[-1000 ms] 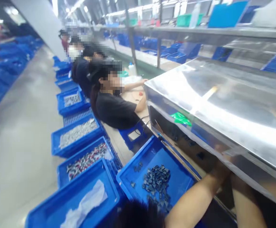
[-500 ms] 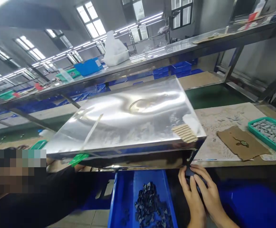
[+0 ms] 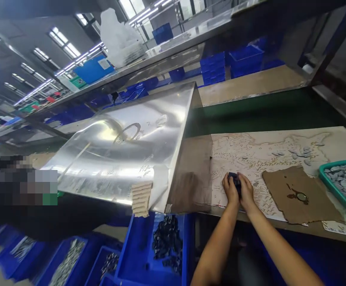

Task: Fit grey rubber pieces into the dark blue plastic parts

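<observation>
My left hand (image 3: 229, 191) and my right hand (image 3: 246, 192) are pressed together on the workbench, both closed round a small dark part (image 3: 236, 179) held between them. They rest on a scratched, pale work mat (image 3: 268, 153). A brown cardboard piece (image 3: 298, 194) with a small ring-shaped mark lies just to the right of my hands. A few grey parts (image 3: 299, 152) are scattered on the mat beyond it.
A shiny steel cover (image 3: 125, 147) slopes at the left. A blue bin of dark parts (image 3: 165, 242) sits below the bench edge. A green tray of grey parts (image 3: 344, 184) is at the right. A person in black (image 3: 41, 214) sits at left, more blue bins (image 3: 68, 258) beneath.
The view swung right from the row of seated workers to the bench. My hands rose from under the bench edge onto the work mat, still clasping the dark part.
</observation>
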The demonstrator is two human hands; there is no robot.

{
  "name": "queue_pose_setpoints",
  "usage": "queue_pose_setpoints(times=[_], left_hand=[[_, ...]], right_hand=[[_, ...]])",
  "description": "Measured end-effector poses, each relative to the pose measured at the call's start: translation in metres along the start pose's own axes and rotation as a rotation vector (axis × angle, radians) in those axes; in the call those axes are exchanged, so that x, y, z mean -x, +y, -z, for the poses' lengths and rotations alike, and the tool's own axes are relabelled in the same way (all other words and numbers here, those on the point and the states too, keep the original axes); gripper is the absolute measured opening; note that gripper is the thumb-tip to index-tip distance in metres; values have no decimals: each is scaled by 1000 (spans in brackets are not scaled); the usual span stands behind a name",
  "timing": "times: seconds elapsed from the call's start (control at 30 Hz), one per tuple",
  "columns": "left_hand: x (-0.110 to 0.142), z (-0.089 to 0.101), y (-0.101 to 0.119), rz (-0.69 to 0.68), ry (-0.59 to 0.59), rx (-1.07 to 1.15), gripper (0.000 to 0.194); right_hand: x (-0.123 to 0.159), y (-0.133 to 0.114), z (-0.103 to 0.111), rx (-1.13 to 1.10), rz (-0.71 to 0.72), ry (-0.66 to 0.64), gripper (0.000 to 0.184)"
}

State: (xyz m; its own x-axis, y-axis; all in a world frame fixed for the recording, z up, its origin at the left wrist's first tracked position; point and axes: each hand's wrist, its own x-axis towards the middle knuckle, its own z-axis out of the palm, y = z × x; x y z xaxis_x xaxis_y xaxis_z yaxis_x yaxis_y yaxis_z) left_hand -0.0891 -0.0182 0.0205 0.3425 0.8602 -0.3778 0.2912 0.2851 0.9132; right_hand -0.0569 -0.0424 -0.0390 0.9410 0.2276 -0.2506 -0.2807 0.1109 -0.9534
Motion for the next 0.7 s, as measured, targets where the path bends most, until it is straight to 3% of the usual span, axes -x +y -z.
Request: queue_pose_setpoints(times=[0.17, 0.27, 0.37, 0.47, 0.57, 0.63, 0.7], left_hand=[[-10, -4, 10, 8, 47, -81, 53], [7, 3, 12, -7, 45, -100, 55], [38, 22, -2, -70, -16, -107, 54], [79, 64, -34, -194, -212, -103, 52], [113, 123, -77, -161, -380, -83, 42], [127, 166, -106, -61, -418, -78, 32], [133, 206, -131, 61, -322, -44, 29]], right_hand=[[-24, -7, -10, -22, -28, 13, 39], [-22, -20, 0, 22, 40, 11, 41], [-6, -29, 23, 100, 125, 35, 43], [35, -29, 49, 215, 185, 48, 48], [96, -26, 58, 367, 240, -76, 56], [140, -24, 45, 465, 277, -282, 55], [179, -22, 13, 536, 314, -527, 49]])
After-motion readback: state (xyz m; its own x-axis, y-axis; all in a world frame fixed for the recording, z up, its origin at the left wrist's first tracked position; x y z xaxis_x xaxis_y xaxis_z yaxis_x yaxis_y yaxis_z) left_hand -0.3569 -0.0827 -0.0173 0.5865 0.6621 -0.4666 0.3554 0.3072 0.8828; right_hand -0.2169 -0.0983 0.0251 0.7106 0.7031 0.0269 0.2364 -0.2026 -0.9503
